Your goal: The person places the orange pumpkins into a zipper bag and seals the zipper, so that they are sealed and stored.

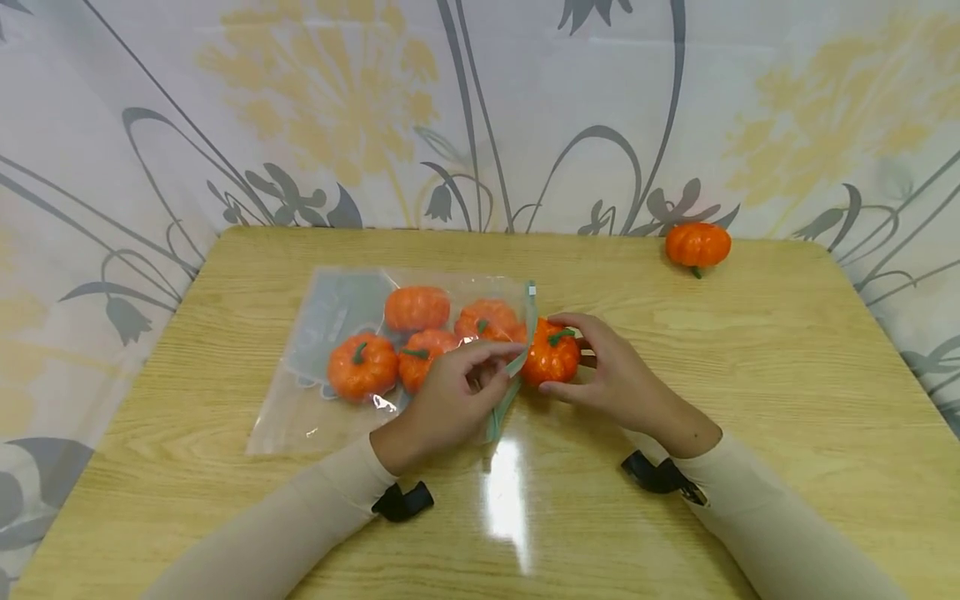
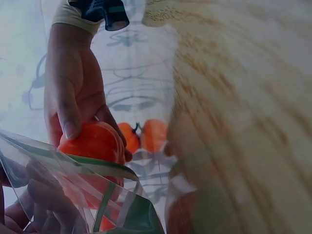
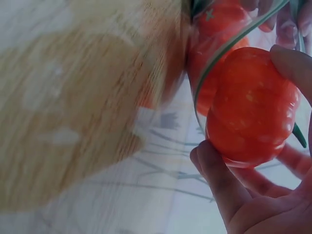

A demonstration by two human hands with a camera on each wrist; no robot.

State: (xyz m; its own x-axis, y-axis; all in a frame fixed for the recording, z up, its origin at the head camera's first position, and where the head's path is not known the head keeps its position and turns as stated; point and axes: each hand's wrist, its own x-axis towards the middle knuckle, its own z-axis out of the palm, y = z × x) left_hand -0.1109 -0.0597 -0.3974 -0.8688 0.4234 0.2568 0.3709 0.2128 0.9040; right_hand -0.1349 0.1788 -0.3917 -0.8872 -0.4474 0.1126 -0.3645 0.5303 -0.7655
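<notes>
A clear zip bag (image 1: pixel 288 421) lies on the table with several small orange toy pumpkins (image 1: pixel 362 367) inside. My left hand (image 1: pixel 446 400) pinches the near lip of its mouth, along the green zip strip (image 1: pixel 502 408). At the opening, my right hand (image 1: pixel 622 379) grips another orange pumpkin (image 1: pixel 551 360), its green stem upward, thumb and fingers on opposite sides. In the right wrist view this pumpkin (image 3: pixel 253 107) sits partly within the bag's rim (image 3: pixel 222 51). The left wrist view shows its lower part through the clear plastic.
One more orange pumpkin (image 1: pixel 697 245) lies at the table's back right edge, stem toward me. Behind the wooden table (image 1: pixel 750 350) hangs a flower-patterned cloth (image 1: pixel 510 108). Black straps (image 1: pixel 405 502) are at both wrists.
</notes>
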